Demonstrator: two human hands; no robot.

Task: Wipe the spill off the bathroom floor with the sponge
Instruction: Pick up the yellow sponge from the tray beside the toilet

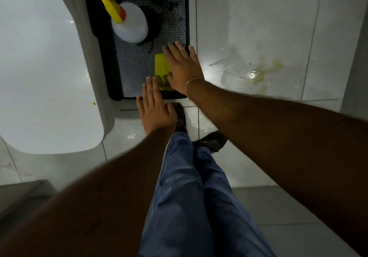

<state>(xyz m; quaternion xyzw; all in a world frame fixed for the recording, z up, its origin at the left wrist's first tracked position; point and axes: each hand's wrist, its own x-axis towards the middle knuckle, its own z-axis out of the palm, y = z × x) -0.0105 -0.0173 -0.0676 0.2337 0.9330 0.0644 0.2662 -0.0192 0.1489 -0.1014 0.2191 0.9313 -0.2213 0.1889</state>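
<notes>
Both hands spread flat, holding nothing: right hand [184, 67] over the yellow sponge [162, 71] at the black tray's [186, 18] near-right corner, left hand [155, 109] beside it; yellowish spill [258, 73] on floor tiles [258, 18].

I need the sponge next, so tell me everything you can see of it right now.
The sponge is a yellow-green rectangular block, soft-looking, lying flat in the black tray near its front right corner, long side running front to back. The right hand, fingers spread open, covers its right edge; contact is unclear. The left hand hovers just in front. Whether it is wet cannot be told.
</notes>
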